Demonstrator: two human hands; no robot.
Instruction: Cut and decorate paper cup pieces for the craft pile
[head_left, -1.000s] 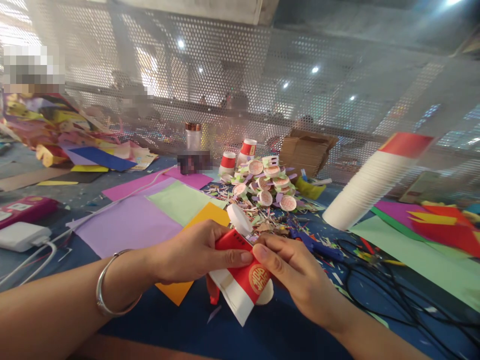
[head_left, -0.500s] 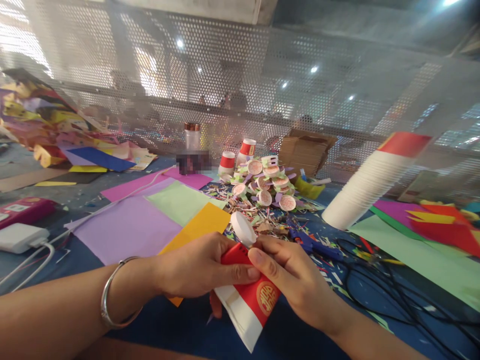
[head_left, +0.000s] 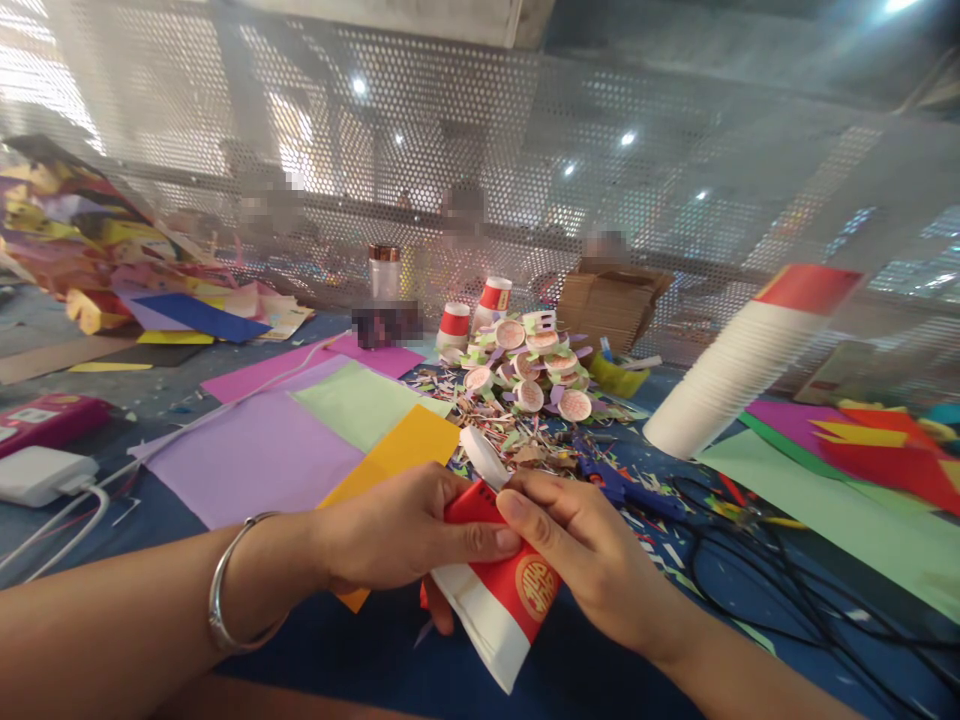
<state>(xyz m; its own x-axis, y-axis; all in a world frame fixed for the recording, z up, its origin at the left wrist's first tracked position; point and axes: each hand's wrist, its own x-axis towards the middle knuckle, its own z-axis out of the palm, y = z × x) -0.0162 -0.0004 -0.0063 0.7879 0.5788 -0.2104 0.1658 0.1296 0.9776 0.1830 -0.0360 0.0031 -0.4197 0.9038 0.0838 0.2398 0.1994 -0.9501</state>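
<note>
A flattened red and white paper cup (head_left: 491,590) with a gold emblem is between my hands, its white end pointing down toward me. My left hand (head_left: 409,530) grips its left side, thumb pressed flat on the red part. With fingers closed, my right hand (head_left: 577,545) pinches the upper right edge of the cup. A white round piece (head_left: 484,457) sticks up at the cup's top end, touching my right fingertips. Orange paper (head_left: 397,450) lies just beyond my left hand.
Purple paper (head_left: 255,450) lies left. Ahead stand small decorated cup pieces (head_left: 529,395) among paper scraps. A blue glue gun (head_left: 630,490) and black cable (head_left: 780,600) are right, near a tilted stack of cups (head_left: 742,370). A white charger (head_left: 49,475) lies far left.
The white round piece has tilted and now shows more edge-on. The flattened cup has turned slightly, its lower end shifting a little right and up. Both hands keep almost the same place.
</note>
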